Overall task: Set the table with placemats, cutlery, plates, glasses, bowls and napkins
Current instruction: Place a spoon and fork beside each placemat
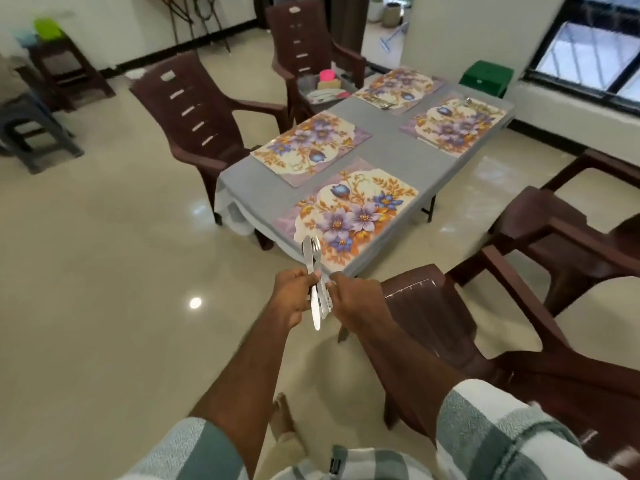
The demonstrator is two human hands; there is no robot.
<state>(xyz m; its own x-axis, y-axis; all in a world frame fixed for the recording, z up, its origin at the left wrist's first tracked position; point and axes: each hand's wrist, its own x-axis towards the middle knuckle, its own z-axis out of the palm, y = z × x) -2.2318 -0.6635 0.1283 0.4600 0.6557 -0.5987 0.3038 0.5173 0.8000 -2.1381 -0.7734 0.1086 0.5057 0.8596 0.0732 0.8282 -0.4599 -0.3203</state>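
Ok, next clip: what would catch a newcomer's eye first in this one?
Probably the bundle of cutlery at centre frame, gripped by the left hand while the right hand pinches at it. Beyond it lies the grey-clothed table with four bright floral placemats; the nearest placemat is bare, while some cutlery seems to lie on the two far ones. Brown plastic chairs ring the table, one just right of the hands.

There was only the one view, from a wide-angle camera worn on the person's head. It looked forward and steeply down over both forearms, standing just short of the near corner of the table (388, 157). The hands sat close, mid-frame; the table ran away to the upper right. Chairs (194, 119), floor and a window (588, 53) filled the bowed edges.
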